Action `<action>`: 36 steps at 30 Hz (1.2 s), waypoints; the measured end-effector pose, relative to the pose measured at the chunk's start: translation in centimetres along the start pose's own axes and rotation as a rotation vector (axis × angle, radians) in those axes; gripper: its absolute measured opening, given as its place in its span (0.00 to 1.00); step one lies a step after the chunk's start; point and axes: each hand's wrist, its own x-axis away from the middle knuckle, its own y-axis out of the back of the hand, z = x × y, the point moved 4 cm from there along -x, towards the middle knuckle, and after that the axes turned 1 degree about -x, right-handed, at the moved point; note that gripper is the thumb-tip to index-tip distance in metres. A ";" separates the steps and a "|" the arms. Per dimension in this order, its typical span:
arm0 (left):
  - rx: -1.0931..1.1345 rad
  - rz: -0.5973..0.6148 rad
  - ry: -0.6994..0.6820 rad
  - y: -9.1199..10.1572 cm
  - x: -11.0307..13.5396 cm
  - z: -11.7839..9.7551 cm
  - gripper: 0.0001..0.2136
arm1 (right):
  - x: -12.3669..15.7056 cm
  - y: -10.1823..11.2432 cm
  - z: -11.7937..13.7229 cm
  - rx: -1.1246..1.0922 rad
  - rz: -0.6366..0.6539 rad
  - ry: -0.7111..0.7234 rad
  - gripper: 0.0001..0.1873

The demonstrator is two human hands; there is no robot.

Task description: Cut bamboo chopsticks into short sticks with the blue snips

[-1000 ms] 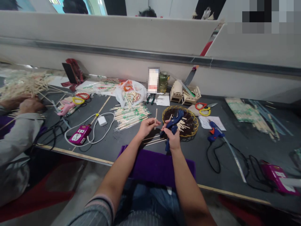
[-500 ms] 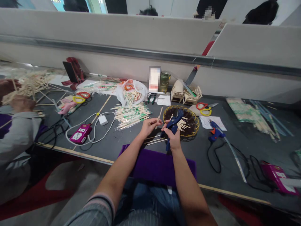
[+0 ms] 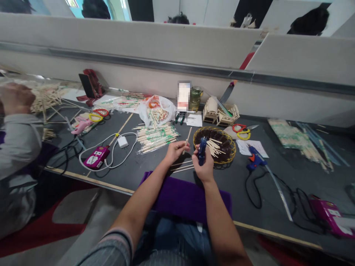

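Fingers of the left hand [image 3: 176, 150] pinch a stick [image 3: 189, 135]; those of the right hand [image 3: 204, 168] clamp a blue tool [image 3: 202, 150] near a basket [image 3: 232, 157].

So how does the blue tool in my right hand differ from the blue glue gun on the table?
The blue tool is gripped in your right hand, while the glue gun lies on the table. A translucent rod sticks out behind the glue gun; no such rod shows on the blue tool. The glue gun also has an orange-red part; none shows on the blue tool. Both are mostly blue.
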 end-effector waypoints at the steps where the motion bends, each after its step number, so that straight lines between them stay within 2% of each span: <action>1: -0.004 0.014 -0.001 0.2 0.0 -0.3 0.15 | 0.0 0.2 0.4 0.113 0.006 0.075 0.19; 4: -0.003 0.082 -0.002 1.0 0.1 -1.4 0.16 | -0.2 0.9 1.4 0.382 0.024 0.272 0.23; 6: -0.003 0.126 -0.004 1.9 0.2 -2.2 0.16 | -0.5 1.5 1.8 0.486 0.053 0.341 0.25; 9: -0.010 0.170 -0.007 3.4 0.4 -3.4 0.16 | -0.8 2.2 1.8 0.607 0.106 0.339 0.26; 12: 0.000 0.275 0.039 4.0 0.8 -4.1 0.16 | -0.9 2.5 1.5 0.681 0.195 0.299 0.26; 16: -0.030 0.461 0.108 3.8 1.5 -4.7 0.15 | -0.6 2.2 1.7 0.702 0.299 0.293 0.26; 21: -0.032 0.588 0.146 3.4 2.2 -5.3 0.15 | -0.3 1.8 2.3 0.712 0.372 0.343 0.26; 30: -0.055 0.684 0.128 3.1 2.5 -5.6 0.14 | -0.1 1.7 2.3 0.703 0.422 0.344 0.24; 36: -0.067 0.694 0.105 2.9 2.5 -5.6 0.15 | 0.0 1.7 2.2 0.686 0.434 0.326 0.24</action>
